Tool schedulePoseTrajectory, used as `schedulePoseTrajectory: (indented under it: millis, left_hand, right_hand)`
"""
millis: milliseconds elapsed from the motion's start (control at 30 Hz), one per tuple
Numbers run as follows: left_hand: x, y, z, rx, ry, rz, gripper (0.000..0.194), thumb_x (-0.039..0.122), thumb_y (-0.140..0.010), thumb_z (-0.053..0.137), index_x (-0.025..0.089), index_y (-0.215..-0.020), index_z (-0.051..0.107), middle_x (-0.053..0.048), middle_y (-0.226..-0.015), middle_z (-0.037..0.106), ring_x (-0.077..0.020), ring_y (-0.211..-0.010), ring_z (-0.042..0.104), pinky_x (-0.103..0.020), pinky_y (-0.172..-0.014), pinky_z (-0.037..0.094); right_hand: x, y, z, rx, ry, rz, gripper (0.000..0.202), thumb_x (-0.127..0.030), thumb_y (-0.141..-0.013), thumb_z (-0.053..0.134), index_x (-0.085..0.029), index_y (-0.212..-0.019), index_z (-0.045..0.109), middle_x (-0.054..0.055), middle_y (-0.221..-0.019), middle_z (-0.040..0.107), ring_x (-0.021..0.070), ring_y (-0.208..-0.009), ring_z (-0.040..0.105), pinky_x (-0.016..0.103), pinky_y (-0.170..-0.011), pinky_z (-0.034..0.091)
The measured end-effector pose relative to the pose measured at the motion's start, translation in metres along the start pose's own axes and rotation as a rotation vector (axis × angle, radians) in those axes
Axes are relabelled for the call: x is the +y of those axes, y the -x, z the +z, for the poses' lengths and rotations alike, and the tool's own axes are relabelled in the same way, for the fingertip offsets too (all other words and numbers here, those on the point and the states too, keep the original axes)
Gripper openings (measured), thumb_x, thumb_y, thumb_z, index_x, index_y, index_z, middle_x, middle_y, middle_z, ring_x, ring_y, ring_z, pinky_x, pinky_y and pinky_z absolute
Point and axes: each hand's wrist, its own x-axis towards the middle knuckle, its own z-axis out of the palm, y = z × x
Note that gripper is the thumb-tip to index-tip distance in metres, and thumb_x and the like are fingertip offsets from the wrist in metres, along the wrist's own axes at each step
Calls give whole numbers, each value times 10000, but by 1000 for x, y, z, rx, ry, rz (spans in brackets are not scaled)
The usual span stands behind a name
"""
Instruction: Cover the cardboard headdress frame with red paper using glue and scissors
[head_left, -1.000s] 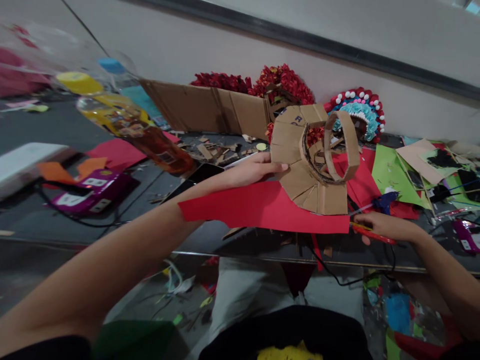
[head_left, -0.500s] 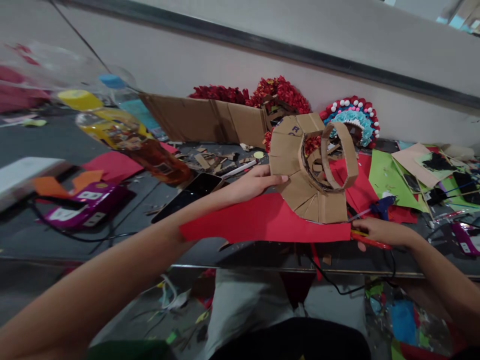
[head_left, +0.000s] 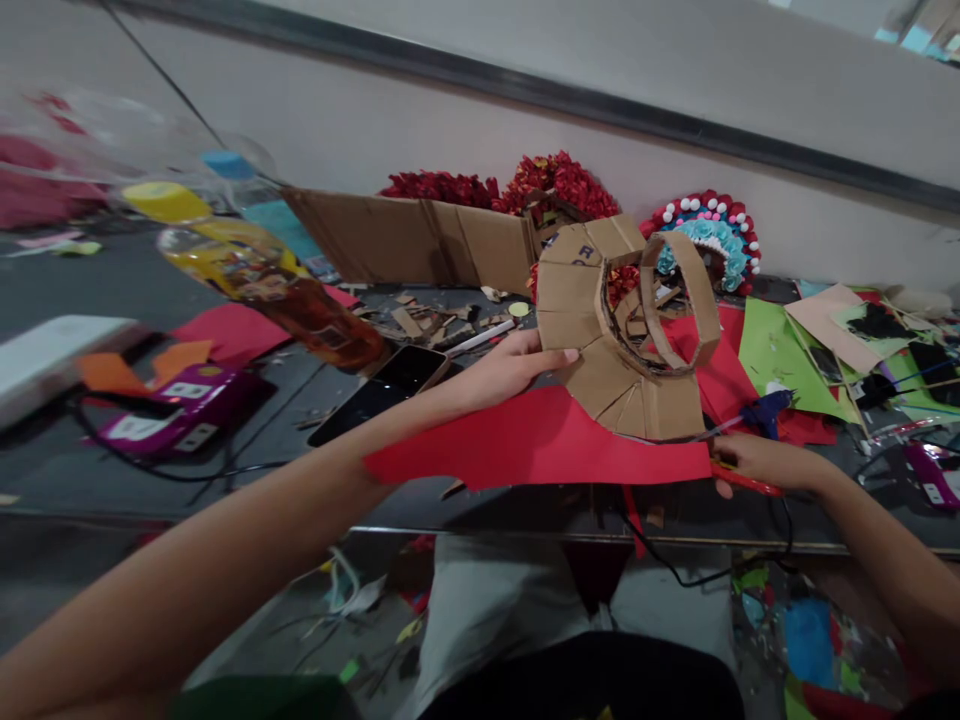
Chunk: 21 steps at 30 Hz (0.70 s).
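Left hand: the left of the two hands (head_left: 517, 365) is at the middle of the frame, closed in a pinch on the left edge of the cardboard collar (head_left: 570, 300), thumb on the near face, the other fingers partly hidden.
Right hand: the right hand (head_left: 769, 462), at centre right, is curled round the handles of the scissors (head_left: 750, 482); how far the blades are apart cannot be told.
Cardboard collar: right of the frame's centre, tilted up, curved and scored, with a cardboard loop (head_left: 697, 300) rising from its inner right side.
Red sheet: the long red sheet (head_left: 510, 445) runs along the collar's lower edge, crossing in front of the left forearm; its right end meets the scissors. Whether it is fixed to the collar cannot be told.
Beside the right hand: a blue glue gun (head_left: 766, 412), near green paper (head_left: 784, 365).
Centre left: a dark phone (head_left: 382, 390) on the grey desk (head_left: 71, 275), near a yellow-capped bottle (head_left: 330, 325).
Left: a purple device (head_left: 184, 410) beside orange paper (head_left: 112, 373).
Upper middle: a standing cardboard strip (head_left: 412, 240), red ruffled trim (head_left: 562, 185) behind it.
Upper right: a blue-and-red beaded headpiece (head_left: 712, 240).
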Motion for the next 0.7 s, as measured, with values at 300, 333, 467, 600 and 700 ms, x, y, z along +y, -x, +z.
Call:
schedulePoseTrajectory:
  millis: [300,333,467,600,700]
  left_hand:
    - [1,0,4,-29,25,46,374,435,-619,728,169,-877,683,-68,-988,718,-227,-946,643,-378,-919,462]
    - [2,0,4,-26,31,47,378,435,-618,730,165,-878,683,-71,-987,718,-228,-949,643,-376,-920,462]
    - [2,2,7,-15,50,38,414,442,-613,737,150,-899,678,-88,-996,714,-240,-982,634,-377,-921,464]
    - [2,4,9,13,69,38,443,453,-597,750,149,-911,674,-90,-1004,712,-243,-1007,625,-373,-929,461]
    - [2,6,10,51,72,30,446,455,-602,749,158,-925,670,-80,-1006,711,-233,-998,629,-354,-919,468]
  right_hand:
    - [-8,3,0,5,9,26,138,-174,-736,481,-156,-734,617,15,-731,639,136,-658,519,229,-611,373]
    - [-9,3,-1,1,20,37,133,-168,-730,484,-156,-719,616,13,-715,632,133,-641,512,227,-598,368]
    - [-16,4,-2,-2,58,16,136,-145,-713,481,-165,-637,593,12,-724,622,133,-658,515,224,-614,373]
    - [-19,5,0,-3,31,23,149,-126,-704,451,-171,-639,578,12,-735,620,132,-667,521,225,-633,387]
    - [-14,4,4,11,5,4,162,-124,-713,430,-169,-656,575,13,-719,614,129,-653,512,228,-629,387]
